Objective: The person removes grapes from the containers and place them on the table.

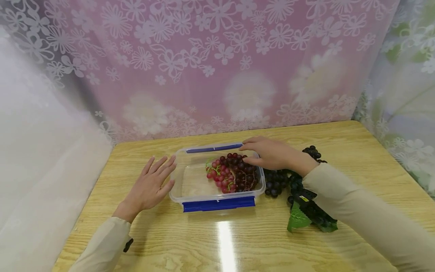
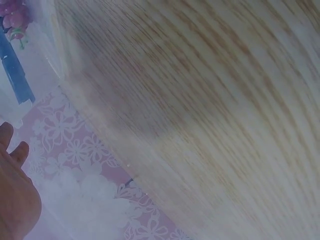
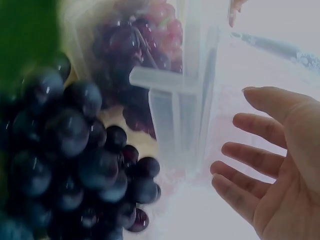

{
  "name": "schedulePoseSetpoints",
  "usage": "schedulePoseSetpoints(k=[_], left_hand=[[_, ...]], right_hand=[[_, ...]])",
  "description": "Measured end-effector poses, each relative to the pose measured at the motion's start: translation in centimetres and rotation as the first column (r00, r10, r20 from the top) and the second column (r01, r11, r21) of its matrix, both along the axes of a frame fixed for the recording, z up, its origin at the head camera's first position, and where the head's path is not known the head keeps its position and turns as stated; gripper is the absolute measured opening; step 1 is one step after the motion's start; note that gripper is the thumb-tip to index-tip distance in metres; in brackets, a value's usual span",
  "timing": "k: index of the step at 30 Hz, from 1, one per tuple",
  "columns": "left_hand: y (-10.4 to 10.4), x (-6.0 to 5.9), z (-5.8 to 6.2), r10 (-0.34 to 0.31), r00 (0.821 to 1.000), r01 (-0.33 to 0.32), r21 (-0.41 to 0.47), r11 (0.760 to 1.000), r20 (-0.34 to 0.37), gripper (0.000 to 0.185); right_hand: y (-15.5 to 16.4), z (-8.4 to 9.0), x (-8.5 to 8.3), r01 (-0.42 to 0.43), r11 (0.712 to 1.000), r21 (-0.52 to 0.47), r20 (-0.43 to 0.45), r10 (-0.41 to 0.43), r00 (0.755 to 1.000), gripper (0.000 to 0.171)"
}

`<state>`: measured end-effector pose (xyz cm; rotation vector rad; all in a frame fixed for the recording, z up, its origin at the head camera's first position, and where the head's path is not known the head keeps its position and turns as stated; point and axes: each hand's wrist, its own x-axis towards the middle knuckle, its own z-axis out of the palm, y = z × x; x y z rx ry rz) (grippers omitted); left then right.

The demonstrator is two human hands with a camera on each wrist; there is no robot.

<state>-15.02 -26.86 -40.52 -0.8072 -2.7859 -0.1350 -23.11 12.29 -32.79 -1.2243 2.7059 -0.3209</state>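
Note:
A clear plastic box [image 1: 200, 196] with blue clips sits on the table. In its right half lie a bunch of red grapes [image 1: 222, 176] and a bunch of dark purple grapes [image 1: 247, 174]. My left hand [image 1: 149, 189], fingers extended, is beside the box's left end; whether the fingertips touch the rim I cannot tell. Above the box's back right corner is my right hand [image 1: 272, 153], which holds nothing. The right wrist view shows its fingers [image 3: 255, 157] spread apart. Black grapes [image 3: 70, 145] are close to that wrist.
Right of the box, partly under my right forearm, lie black grapes [image 1: 276, 183] with a green leaf [image 1: 298, 218]. The wooden table [image 1: 163, 241] meets a pink floral curtain [image 1: 204, 94] at the back. White sheeting [image 1: 44, 158] hangs on the left.

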Motion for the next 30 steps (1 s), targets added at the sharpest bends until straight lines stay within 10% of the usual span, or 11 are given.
schedulePoseSetpoints(k=[30], left_hand=[[0.0, -0.1, -0.2, -0.003, 1.000, 0.003, 0.033, 0.999, 0.004, 0.053]], right_hand=[[-3.6, -0.1, -0.9, -0.090, 0.980, 0.175, 0.094, 0.074, 0.993, 0.036]])
